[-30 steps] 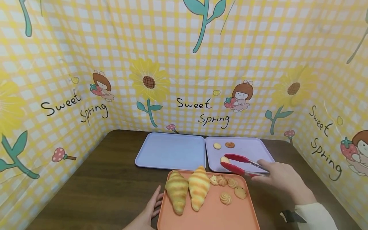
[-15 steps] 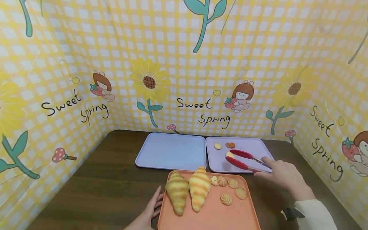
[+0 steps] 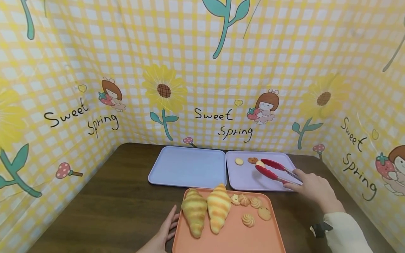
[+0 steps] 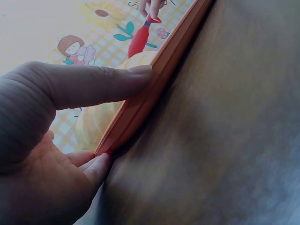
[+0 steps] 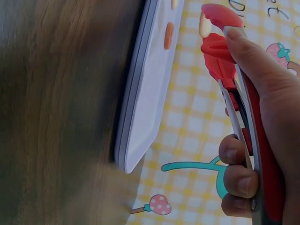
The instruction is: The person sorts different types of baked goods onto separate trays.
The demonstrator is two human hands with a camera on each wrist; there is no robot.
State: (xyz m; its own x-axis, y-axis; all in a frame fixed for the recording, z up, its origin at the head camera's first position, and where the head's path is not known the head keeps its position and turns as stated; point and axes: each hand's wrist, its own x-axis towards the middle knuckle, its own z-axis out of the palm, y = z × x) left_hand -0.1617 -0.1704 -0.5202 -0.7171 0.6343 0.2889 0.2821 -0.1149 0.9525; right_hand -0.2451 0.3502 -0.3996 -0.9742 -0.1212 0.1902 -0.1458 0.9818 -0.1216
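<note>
My right hand (image 3: 314,188) grips red-tipped tongs (image 3: 269,169). Between the tongs' heads is a small pale round cookie (image 3: 260,164), over the lilac tray (image 3: 286,160). The right wrist view shows my thumb pressing one arm of the tongs (image 5: 255,117) and my fingers curled around the other. On the lilac tray lie a pale round cookie (image 3: 238,161) and a brown cookie (image 3: 252,160). My left hand (image 3: 162,232) holds the left edge of the orange tray (image 3: 243,240); in the left wrist view its thumb and fingertips touch the rim (image 4: 140,98).
The orange tray carries two croissants, one darker (image 3: 194,212) and one paler (image 3: 219,209), plus several cookies (image 3: 248,220) on its right. A bare blue tray (image 3: 190,165) stands beside the lilac one on the dark wooden table (image 3: 104,196). A checked cloth (image 3: 202,70) encloses the back and sides.
The tongs have moved right and slightly back over the lilac tray, carrying the pale cookie along. My left hand and the orange tray have stayed put.
</note>
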